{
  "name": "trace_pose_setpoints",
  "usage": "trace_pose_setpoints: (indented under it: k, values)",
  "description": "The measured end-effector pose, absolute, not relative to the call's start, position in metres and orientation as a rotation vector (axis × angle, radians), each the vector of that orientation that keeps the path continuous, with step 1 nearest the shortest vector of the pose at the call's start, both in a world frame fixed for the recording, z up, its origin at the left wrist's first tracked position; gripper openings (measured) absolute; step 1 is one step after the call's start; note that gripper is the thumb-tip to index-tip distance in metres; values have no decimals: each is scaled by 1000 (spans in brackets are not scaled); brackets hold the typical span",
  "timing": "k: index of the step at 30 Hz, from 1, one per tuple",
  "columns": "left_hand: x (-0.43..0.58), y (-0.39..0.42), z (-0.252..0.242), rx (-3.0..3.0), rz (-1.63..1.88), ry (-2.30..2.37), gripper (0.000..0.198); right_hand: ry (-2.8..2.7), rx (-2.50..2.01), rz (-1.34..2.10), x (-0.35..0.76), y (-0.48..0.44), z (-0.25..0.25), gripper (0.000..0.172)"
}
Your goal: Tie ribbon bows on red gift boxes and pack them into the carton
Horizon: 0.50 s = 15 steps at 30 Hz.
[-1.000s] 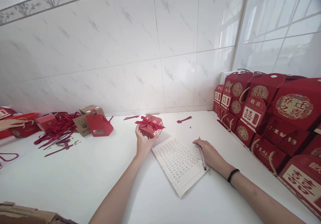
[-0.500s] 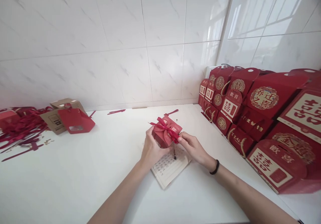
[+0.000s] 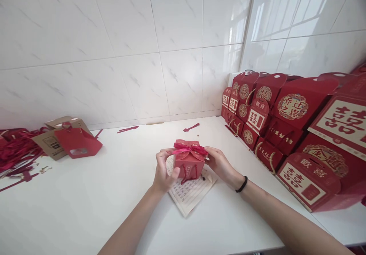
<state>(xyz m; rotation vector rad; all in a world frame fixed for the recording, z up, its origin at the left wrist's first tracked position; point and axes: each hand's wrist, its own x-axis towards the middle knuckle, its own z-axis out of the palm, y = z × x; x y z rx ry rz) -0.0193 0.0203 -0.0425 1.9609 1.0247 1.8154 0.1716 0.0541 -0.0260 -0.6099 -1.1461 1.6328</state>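
A small red gift box (image 3: 188, 164) stands upright over a sheet of lined paper with handwriting (image 3: 189, 201). A bright red ribbon bow (image 3: 190, 148) lies across its top, and dark red cord hangs down its front. My left hand (image 3: 166, 171) is around the box's left side, fingertips by the bow's left end and thumb in front of the lower corner. With bent fingers, my right hand (image 3: 220, 165) pinches the bow's right end at the box's upper right edge. A black band (image 3: 241, 185) circles my right wrist. Part of the paper is hidden under the box.
Stacked red boxes with gold and white prints (image 3: 294, 106) line the right side. On the left sit a red paper box (image 3: 77, 142), a brown box (image 3: 51, 144) and a heap of red ribbons (image 3: 17, 154). Ribbon scraps (image 3: 127, 129) lie near the tiled wall (image 3: 137, 83).
The gift box has turned from tilted to upright, its front now facing me. My left hand has shifted around its left side. The view has moved slightly.
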Motion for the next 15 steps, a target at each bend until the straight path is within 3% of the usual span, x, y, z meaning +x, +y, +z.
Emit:
trace_pose_setpoints:
  k: [4,7,12,15]
  values:
    - [-27,22,-26,1563,1874,1135,29,-1082,-581,1777,171,54,-24,38]
    - [-32,30,2,1594,1805,1360,21,-1086,-607,1806,168,53,-23,39]
    - [-26,42,32,2060,1213,1271,13,-1086,-646,1808,165,53,-25,39]
    - [-20,41,25,1983,1164,1221,17,-1085,-675,1793,165,55,-27,40]
